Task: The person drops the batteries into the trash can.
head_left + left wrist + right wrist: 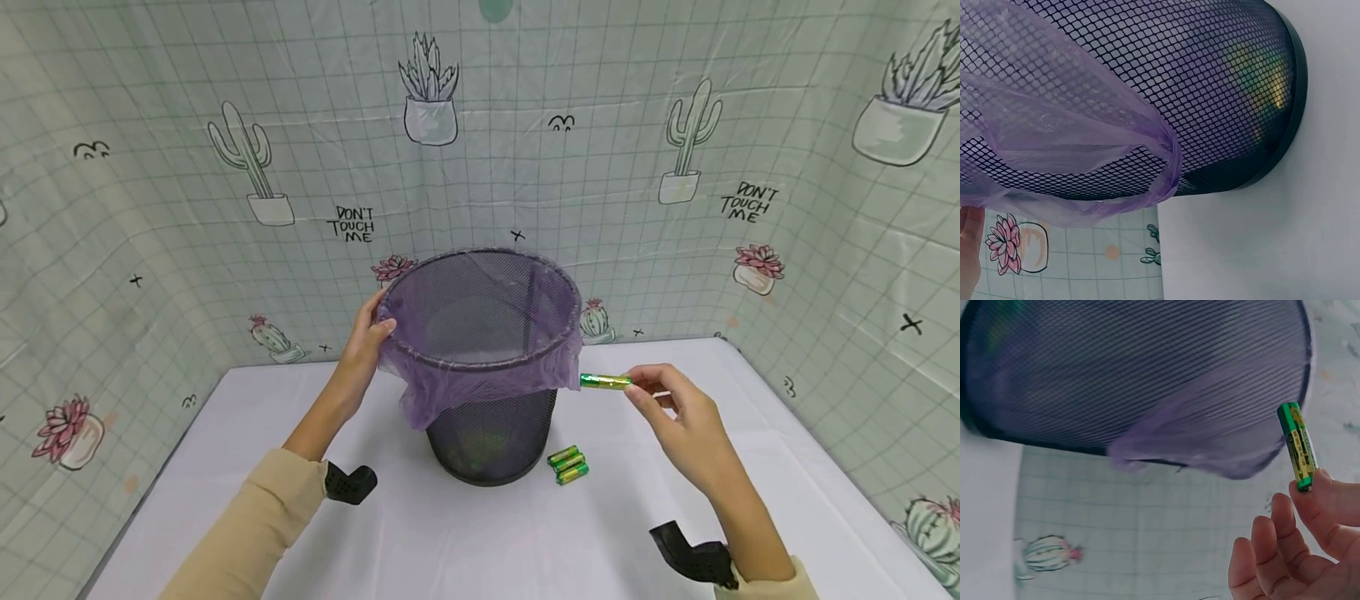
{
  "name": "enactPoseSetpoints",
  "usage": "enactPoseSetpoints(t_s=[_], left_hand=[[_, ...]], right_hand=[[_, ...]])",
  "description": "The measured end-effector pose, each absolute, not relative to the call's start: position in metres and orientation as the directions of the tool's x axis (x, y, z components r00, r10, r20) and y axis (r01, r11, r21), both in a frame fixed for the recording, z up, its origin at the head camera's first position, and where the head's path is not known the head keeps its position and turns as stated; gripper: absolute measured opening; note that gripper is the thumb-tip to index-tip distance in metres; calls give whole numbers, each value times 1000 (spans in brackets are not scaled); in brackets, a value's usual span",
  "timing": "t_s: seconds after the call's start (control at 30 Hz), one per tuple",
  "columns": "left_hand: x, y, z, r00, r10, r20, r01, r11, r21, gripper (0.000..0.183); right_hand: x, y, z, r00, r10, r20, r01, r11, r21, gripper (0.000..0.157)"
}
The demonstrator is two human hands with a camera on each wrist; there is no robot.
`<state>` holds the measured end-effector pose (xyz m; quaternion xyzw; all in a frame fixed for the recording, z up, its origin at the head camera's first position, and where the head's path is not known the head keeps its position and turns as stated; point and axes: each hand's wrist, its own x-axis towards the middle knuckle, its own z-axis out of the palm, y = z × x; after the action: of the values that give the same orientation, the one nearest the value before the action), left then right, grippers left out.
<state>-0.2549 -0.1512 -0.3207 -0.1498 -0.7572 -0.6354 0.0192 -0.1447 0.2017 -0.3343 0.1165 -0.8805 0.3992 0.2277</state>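
Observation:
A black mesh wastebasket (491, 446) stands upright, lined with a thin purple plastic bag (429, 390) folded over its rim. My left hand (362, 354) grips the rim on its left side, thumb over the bag. Between the thumb and fingertips of my right hand (681, 421), one end of a green and yellow battery (1297, 447) is pinched. That battery is level in the head view, just right of the bag's hanging edge and below the rim. Through the mesh, green and yellow shapes (1263, 81) show at the bottom of the basket.
Three more green and yellow batteries (567, 464) lie side by side on the white tabletop (465, 542), right of the basket's base. A grid-patterned cloth (480, 183) with printed cacti hangs behind and at both sides. A black device (693, 552) sits at each wrist.

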Motion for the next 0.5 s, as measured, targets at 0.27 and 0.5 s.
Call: enactPoseSetpoints(t_s=[0.27, 0.5], left_hand=[[-254, -151, -320, -957, 194, 216, 247, 152, 957, 64], [-254, -150, -322, -953, 201, 226, 258, 151, 954, 65]], right_hand=[[-148, 187, -297, -795, -66, 603, -495, 645, -582, 15], [-162, 175, -281, -786, -89, 612, -495, 683, -537, 17]])
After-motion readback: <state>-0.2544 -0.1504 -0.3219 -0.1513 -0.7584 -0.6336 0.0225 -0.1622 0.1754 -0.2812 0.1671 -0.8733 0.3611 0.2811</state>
